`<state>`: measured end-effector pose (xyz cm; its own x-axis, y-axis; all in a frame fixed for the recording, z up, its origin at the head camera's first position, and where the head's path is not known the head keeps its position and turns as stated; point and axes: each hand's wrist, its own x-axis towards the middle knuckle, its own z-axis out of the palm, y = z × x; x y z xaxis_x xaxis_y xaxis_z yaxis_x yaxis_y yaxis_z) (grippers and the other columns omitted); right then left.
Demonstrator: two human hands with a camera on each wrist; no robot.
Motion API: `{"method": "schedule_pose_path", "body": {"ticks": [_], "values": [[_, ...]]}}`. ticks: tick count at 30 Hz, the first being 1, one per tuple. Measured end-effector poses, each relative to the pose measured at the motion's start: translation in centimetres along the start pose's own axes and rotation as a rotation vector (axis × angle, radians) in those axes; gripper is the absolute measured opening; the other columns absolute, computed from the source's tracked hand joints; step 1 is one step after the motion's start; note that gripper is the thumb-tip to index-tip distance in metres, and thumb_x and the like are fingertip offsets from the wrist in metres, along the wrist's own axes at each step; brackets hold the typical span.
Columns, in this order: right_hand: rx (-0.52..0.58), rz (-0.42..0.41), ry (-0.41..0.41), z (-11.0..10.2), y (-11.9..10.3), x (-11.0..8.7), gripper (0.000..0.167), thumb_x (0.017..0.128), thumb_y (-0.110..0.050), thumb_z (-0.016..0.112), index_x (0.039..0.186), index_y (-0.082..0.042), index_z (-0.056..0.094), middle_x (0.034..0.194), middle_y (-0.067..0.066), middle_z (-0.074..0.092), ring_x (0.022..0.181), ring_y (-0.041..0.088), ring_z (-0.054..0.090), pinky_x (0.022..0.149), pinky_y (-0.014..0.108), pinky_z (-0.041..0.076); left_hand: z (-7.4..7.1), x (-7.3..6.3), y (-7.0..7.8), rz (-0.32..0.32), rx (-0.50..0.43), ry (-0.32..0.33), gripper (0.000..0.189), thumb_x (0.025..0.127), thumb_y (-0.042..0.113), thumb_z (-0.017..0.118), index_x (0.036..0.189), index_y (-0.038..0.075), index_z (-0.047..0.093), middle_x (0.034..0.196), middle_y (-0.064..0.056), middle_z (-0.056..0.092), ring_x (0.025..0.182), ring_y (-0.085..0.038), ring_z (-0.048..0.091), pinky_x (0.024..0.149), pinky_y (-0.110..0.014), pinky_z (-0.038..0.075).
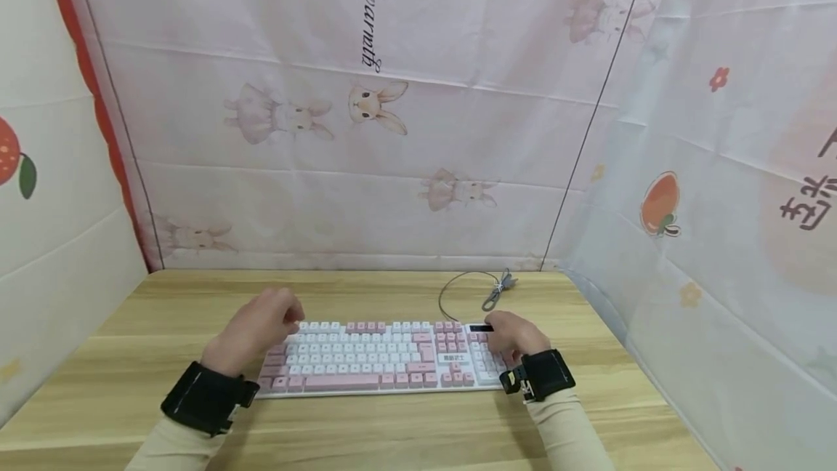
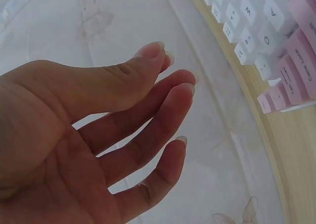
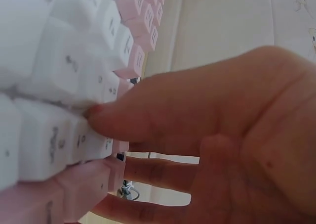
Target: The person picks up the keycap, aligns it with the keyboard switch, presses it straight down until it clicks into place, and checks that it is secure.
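A white and pink keyboard (image 1: 366,358) lies flat on the wooden table, its long pink space bar toward the near edge. Around its far right corner, my right hand (image 1: 513,333) grips the keyboard, with the thumb (image 3: 113,117) down on the number-pad keys. The other fingers (image 3: 158,173) reach past the far edge, their tips mostly hidden behind the keys. Over the far left corner hovers my left hand (image 1: 261,322), holding nothing. Its fingers (image 2: 148,145) are loosely bent and the thumb lies close to the index fingertip in the left wrist view.
A thin grey cable (image 1: 447,289) loops from the keyboard's back edge to a tied bundle with a plug (image 1: 500,289). Printed cloth (image 1: 294,195) hangs behind the wooden table (image 1: 327,431) and along both sides. Black straps (image 1: 205,398) circle both wrists.
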<state>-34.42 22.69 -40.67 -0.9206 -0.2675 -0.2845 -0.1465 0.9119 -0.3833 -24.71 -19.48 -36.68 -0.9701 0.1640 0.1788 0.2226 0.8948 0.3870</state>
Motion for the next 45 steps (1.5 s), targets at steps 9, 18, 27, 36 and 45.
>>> {"method": "schedule_pose_path", "body": {"ticks": [9,18,27,36,45], "values": [[-0.036,-0.044,-0.011,0.0,-0.1,-0.1,0.048,0.088,0.004,0.062,0.136,0.001,0.06,0.109,0.013,0.064,0.067,0.02,0.062,0.051,0.032,0.052,-0.3,-0.8,0.1,0.014,-0.008,0.001,0.014,0.083,-0.003,0.078,0.095,0.004,0.079,0.089,-0.007,0.071,0.08,-0.018,0.062,0.071,-0.039,0.055],[-0.069,-0.065,-0.029,-0.1,-0.1,0.2,0.045,0.089,0.002,0.061,0.134,0.001,0.061,0.111,0.014,0.065,0.061,0.019,0.062,0.049,0.03,0.052,-0.8,-1.4,0.8,0.044,-0.034,-0.015,0.016,0.083,-0.002,0.079,0.097,0.005,0.079,0.09,-0.006,0.074,0.081,-0.016,0.064,0.072,-0.037,0.055],[-0.074,-0.075,-0.043,-0.4,0.3,-0.1,0.028,0.089,0.002,0.061,0.116,-0.004,0.065,0.098,0.009,0.062,0.065,0.019,0.061,0.052,0.031,0.054,-0.9,-1.7,1.7,0.049,-0.046,-0.041,0.016,0.086,0.001,0.078,0.101,0.007,0.079,0.092,-0.003,0.074,0.082,-0.013,0.062,0.074,-0.033,0.053],[-0.075,-0.071,-0.056,-0.6,0.7,-0.1,0.047,0.091,0.0,0.063,0.137,0.002,0.058,0.118,0.016,0.064,0.071,0.018,0.063,0.054,0.032,0.056,-1.3,-2.3,2.7,0.146,-0.047,-0.031,0.039,0.089,0.018,0.08,0.124,0.003,0.071,0.12,-0.015,0.074,0.099,-0.026,0.07,0.084,-0.042,0.059],[-0.048,-0.052,-0.067,-0.9,1.1,-0.5,0.056,0.093,-0.004,0.063,0.147,0.0,0.05,0.134,0.019,0.06,0.078,0.019,0.063,0.056,0.033,0.057,-1.5,-3.0,3.5,0.199,-0.014,0.023,0.063,0.092,0.026,0.077,0.145,0.0,0.054,0.144,-0.024,0.06,0.131,-0.045,0.058,0.106,-0.059,0.048]]}}
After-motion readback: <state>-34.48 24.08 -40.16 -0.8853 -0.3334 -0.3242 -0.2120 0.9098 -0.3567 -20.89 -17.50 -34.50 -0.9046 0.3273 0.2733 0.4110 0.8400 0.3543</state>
